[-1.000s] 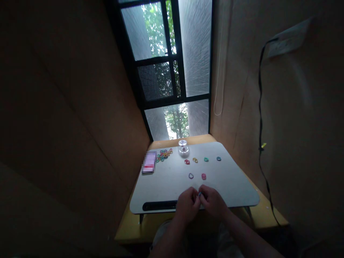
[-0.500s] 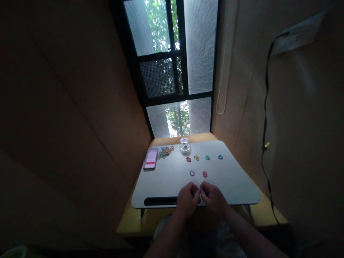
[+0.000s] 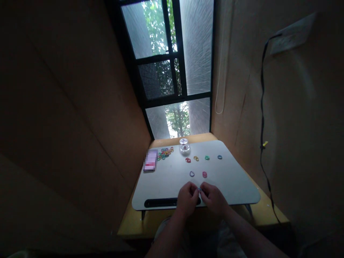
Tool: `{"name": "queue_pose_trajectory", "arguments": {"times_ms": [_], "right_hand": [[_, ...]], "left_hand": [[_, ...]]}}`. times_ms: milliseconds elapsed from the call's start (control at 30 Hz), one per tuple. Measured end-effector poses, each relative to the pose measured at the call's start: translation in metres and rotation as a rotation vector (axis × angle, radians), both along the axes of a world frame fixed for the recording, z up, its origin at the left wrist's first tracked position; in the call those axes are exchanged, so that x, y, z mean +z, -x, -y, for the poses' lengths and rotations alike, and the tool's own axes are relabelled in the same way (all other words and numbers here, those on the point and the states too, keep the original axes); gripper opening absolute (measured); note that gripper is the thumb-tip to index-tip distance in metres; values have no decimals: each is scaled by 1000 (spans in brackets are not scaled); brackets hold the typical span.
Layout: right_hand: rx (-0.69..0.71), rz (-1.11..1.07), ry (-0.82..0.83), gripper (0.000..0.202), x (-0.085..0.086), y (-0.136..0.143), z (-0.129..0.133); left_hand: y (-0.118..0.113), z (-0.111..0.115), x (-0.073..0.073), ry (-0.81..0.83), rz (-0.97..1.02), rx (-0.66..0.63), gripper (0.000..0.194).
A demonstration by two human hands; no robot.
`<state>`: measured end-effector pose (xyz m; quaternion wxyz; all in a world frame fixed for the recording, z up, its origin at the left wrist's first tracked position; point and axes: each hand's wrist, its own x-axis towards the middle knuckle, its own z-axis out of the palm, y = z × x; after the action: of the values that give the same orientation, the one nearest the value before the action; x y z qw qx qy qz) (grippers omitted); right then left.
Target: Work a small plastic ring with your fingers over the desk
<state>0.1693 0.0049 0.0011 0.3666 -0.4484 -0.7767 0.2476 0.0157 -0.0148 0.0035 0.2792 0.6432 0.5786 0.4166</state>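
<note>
My left hand point(image 3: 188, 197) and my right hand point(image 3: 213, 197) meet fingertip to fingertip over the front of a white lap table point(image 3: 166, 182). Between them is a small bluish piece point(image 3: 199, 189), pinched by both and mostly hidden by the fingers. Just beyond my hands lie a purple ring point(image 3: 191, 173) and a pink ring piece point(image 3: 204, 174). Farther back, in a row, are a red piece point(image 3: 188, 160), a yellow piece point(image 3: 196, 158), a green piece point(image 3: 207, 157) and a blue piece point(image 3: 219, 157).
A pile of coloured rings point(image 3: 165, 153) sits at the back left beside a phone point(image 3: 150, 160). A clear round container point(image 3: 184, 147) stands at the back. A black slot point(image 3: 161, 202) runs along the front edge. A black cable point(image 3: 262, 107) hangs down the right wall.
The camera view has shifted slightly. Both hands keep nearly the same position, fingertips together on the small piece.
</note>
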Motion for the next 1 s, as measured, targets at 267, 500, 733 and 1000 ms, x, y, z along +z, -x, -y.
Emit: {"name": "queue_pose_trajectory", "arguments": {"times_ms": [267, 500, 733, 1000], "right_hand": [[2, -14, 5, 15, -1, 0, -1], [-5, -22, 11, 16, 2, 0, 0], [-11, -3, 12, 17, 2, 0, -1], [-18, 7, -9, 17, -2, 0, -2]], "left_hand": [[-1, -1, -1, -6, 8, 15, 11], [0, 1, 2, 14, 7, -5, 13], [0, 2, 4, 21, 7, -20, 14], [0, 1, 2, 21, -12, -18, 13]]}}
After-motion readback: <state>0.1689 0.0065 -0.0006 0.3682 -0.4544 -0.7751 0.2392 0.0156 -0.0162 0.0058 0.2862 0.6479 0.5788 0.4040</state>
